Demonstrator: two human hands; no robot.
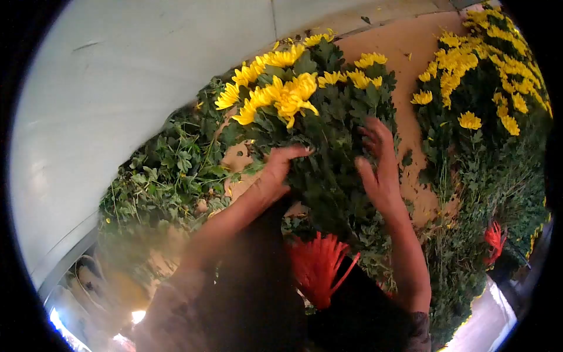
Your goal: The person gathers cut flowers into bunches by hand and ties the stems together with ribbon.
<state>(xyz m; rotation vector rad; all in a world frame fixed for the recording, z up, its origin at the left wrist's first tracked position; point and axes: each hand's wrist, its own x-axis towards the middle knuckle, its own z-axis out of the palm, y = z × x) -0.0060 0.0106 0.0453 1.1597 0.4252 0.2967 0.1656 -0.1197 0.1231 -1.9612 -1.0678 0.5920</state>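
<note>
Dark clothes [252, 276] and a patterned sleeve [170, 320] fill the bottom, closest to the lens and kinda blurry on the left. Right by the clothes there's a tuft of red strips [321, 267] fanning out.

Past that, smack in the middle, is the bunch of yellow flowers [296, 97], blooms at the far end and dark green leaves coming down between the two hands. Left hand [272, 176] is at its left side, thumb stretched toward the leaves; the other fingers are mostly hidden, so I can't tell if it's gripping anything. Right hand [380, 167] is on the other side, thumb and fingers apart, not closed on anything, right up by the leaves.

Over to the left you've got a messy heap of loose greens [170, 158] next to a pale wall [105, 100]. On the right, well apart from the middle bunch, sits a big pile of more yellow flowers [469, 76], with another red tuft [496, 240] near its stems. Brownish surface [416, 117] shows in between.
</note>
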